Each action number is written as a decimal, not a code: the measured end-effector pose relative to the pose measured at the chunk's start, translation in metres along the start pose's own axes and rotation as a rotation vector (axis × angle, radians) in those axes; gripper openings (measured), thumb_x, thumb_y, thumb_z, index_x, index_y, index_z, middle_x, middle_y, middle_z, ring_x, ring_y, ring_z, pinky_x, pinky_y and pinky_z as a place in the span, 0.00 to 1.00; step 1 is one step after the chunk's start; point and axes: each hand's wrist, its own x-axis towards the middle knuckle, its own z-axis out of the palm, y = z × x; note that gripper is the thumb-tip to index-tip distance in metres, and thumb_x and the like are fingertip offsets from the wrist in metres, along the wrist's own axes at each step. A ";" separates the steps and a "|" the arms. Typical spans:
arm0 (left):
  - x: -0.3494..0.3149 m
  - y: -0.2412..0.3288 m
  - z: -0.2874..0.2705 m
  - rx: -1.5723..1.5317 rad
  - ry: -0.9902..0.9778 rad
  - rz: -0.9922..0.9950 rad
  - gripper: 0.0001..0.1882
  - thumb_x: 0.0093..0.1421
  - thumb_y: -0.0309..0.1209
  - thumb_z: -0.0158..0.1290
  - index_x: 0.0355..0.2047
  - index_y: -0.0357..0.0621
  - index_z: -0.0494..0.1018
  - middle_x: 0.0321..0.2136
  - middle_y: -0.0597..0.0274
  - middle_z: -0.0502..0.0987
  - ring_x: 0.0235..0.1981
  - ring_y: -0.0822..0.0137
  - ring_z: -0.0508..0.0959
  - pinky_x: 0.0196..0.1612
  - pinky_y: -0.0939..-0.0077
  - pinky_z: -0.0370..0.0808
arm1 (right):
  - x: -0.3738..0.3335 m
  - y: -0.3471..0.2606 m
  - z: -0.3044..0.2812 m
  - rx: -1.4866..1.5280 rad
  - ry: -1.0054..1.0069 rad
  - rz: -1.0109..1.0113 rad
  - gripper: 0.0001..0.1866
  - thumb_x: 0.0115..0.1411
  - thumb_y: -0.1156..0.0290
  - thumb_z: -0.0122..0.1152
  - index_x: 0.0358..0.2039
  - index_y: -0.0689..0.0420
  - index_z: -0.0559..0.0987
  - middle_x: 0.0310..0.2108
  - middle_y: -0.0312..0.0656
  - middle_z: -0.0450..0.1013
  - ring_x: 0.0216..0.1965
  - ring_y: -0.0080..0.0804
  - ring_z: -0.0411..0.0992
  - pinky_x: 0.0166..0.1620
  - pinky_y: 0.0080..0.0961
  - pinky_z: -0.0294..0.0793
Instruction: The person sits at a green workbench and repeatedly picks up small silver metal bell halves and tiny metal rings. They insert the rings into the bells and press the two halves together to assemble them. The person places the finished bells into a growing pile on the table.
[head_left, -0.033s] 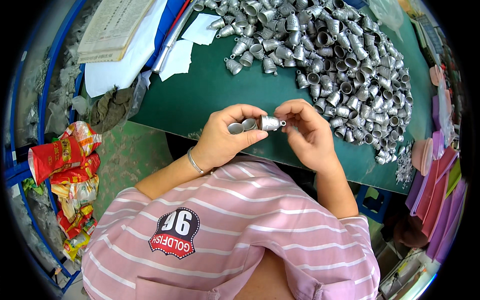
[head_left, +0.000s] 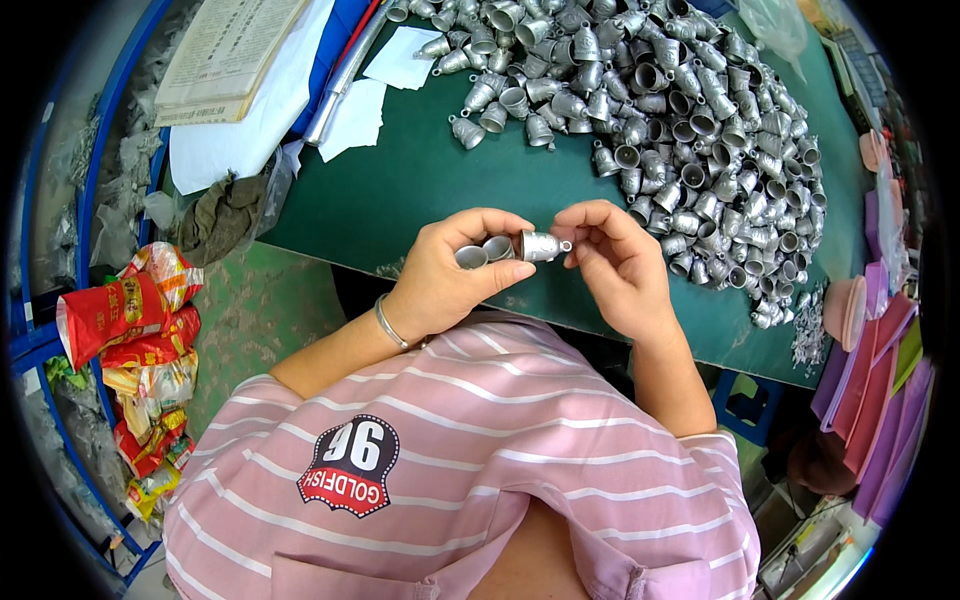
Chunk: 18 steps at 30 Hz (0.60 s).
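Near the table's front edge, my left hand (head_left: 447,268) holds several small grey metal bells. One bell (head_left: 541,247) lies sideways between the thumb and fingertips, its loop pointing right. Two more bells (head_left: 484,252) are cupped in the palm, open mouths showing. My right hand (head_left: 622,262) has its thumb and fingers drawn together right by the loop of the pinched bell. Whatever those fingertips hold, if anything, is too small or hidden to make out.
A large heap of grey metal bells (head_left: 690,130) covers the back right of the green table (head_left: 340,215). Small metal bits (head_left: 808,335) lie at the right corner. Papers (head_left: 352,115), a booklet (head_left: 225,60) and a rag (head_left: 222,215) sit left; colourful packets (head_left: 140,310) hang beside the blue rack.
The right hand's fingers and thumb have shifted slightly by the bell's loop. My left hand and its bells have stayed in place.
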 end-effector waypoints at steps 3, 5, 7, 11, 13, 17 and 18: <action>-0.002 0.002 0.000 0.052 0.023 0.049 0.16 0.51 0.22 0.61 0.41 0.37 0.73 0.35 0.64 0.77 0.36 0.77 0.74 0.39 0.83 0.71 | -0.003 -0.008 0.002 0.140 0.006 0.252 0.09 0.60 0.76 0.57 0.41 0.63 0.75 0.30 0.34 0.73 0.31 0.18 0.71 0.34 0.15 0.70; -0.002 0.001 0.002 0.061 0.040 0.093 0.15 0.50 0.23 0.60 0.40 0.38 0.74 0.34 0.65 0.77 0.35 0.76 0.74 0.40 0.81 0.71 | -0.006 -0.007 0.006 0.139 -0.006 0.184 0.09 0.59 0.75 0.59 0.40 0.64 0.75 0.29 0.34 0.73 0.31 0.18 0.71 0.34 0.15 0.71; -0.002 0.000 0.002 0.053 0.017 0.106 0.17 0.50 0.22 0.61 0.41 0.38 0.73 0.35 0.63 0.77 0.36 0.77 0.74 0.40 0.83 0.71 | -0.008 0.002 0.010 0.127 0.032 0.065 0.09 0.56 0.76 0.62 0.37 0.65 0.77 0.30 0.37 0.73 0.30 0.19 0.71 0.34 0.15 0.72; -0.003 0.000 0.000 0.057 0.000 0.072 0.17 0.50 0.22 0.62 0.41 0.37 0.73 0.36 0.63 0.77 0.37 0.77 0.74 0.40 0.83 0.71 | -0.006 -0.002 0.009 -0.045 0.045 -0.096 0.10 0.52 0.77 0.64 0.35 0.65 0.77 0.32 0.40 0.73 0.30 0.21 0.71 0.34 0.16 0.72; -0.004 0.000 0.000 0.066 0.002 0.074 0.18 0.50 0.23 0.62 0.42 0.37 0.73 0.36 0.63 0.77 0.36 0.77 0.74 0.40 0.84 0.71 | -0.006 -0.004 0.010 -0.050 0.054 -0.105 0.10 0.51 0.78 0.65 0.34 0.65 0.77 0.32 0.41 0.73 0.30 0.22 0.71 0.34 0.16 0.72; -0.004 0.002 -0.001 0.062 0.002 0.038 0.18 0.50 0.24 0.63 0.41 0.37 0.74 0.36 0.63 0.77 0.36 0.77 0.74 0.39 0.84 0.71 | -0.006 -0.002 0.009 -0.094 0.030 -0.186 0.12 0.50 0.82 0.62 0.37 0.64 0.76 0.35 0.43 0.72 0.32 0.24 0.71 0.36 0.18 0.72; -0.004 0.002 0.000 0.050 0.014 0.045 0.17 0.49 0.25 0.63 0.40 0.37 0.74 0.34 0.64 0.77 0.36 0.77 0.74 0.39 0.83 0.71 | -0.006 0.000 0.011 -0.091 0.043 -0.235 0.13 0.50 0.83 0.61 0.38 0.64 0.75 0.35 0.43 0.72 0.33 0.24 0.71 0.37 0.18 0.72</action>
